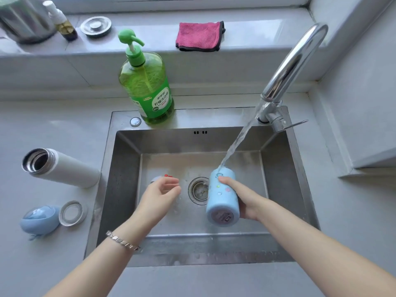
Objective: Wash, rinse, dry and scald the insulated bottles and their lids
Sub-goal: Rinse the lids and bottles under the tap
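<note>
The right hand (243, 199) grips a blue bottle (222, 202) from its right side, with the fingers wrapped round the body, at the right of the sink (120, 189). The bottle is tilted with its base towards the lower edge of the frame. Its far end is under a stream of water (237, 142) from the tap (295, 58) at the upper right.

The left hand (159, 196) hovers over the left of the basin with its fingers loosely curled and holding nothing. A bracelet (122, 241) sits on its wrist. Just beyond its fingertips a small grey lid with red marks (157, 179) shows partly; I cannot tell whether the hand touches it. The drain (199, 190) lies between the two hands.

On the counter at the left, a white bottle (64, 170) has its open mouth towards the left edge of the frame. Below it are a blue lid (39, 220) and, just beside that, a ring (72, 213).

A green soap bottle (147, 91) stands on the back rim of the sink. On the ledge above are a pink cloth (199, 36), a metal plug (95, 26), a small spray bottle (64, 25) and a metal pot (23, 18).
</note>
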Motion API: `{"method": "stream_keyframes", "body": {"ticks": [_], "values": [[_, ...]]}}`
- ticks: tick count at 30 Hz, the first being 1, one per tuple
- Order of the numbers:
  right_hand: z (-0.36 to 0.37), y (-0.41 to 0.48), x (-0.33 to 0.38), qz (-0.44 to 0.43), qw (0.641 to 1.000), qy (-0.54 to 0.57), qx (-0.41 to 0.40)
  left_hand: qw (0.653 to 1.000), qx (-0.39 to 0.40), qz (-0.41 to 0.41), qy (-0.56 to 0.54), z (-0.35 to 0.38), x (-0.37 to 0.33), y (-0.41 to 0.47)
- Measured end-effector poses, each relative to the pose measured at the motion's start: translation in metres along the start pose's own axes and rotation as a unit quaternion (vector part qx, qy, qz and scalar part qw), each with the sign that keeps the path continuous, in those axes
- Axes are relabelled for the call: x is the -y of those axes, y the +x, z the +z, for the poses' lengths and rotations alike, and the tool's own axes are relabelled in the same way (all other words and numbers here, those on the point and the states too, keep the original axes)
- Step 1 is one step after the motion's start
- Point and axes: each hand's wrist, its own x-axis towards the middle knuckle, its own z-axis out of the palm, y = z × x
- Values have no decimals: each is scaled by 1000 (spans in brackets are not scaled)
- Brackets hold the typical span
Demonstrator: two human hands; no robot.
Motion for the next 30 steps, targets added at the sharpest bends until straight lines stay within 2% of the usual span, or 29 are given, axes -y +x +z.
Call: {"method": "stream_keyframes", "body": {"ticks": [5,14,23,25,26,28,30], "values": [[17,-3,11,50,993,104,23,1000,-15,-21,2,-11,11,-8],[36,7,53,30,966,253,44,1000,-28,-3,-7,-13,4,-7],[-16,-1,49,-28,960,278,13,1000,-9,16,6,5,-8,8],[-23,1,37,-88,975,203,-35,1000,-5,19,6,9,-9,9],[-24,2,28,-142,978,128,-83,1000,-4,20,7,10,-9,9],[-22,5,9,-280,945,-45,-163,1000,-4,22,12,9,-8,9],[-14,9,-7,-379,893,-182,-158,1000,-8,22,14,6,-4,7]]}}
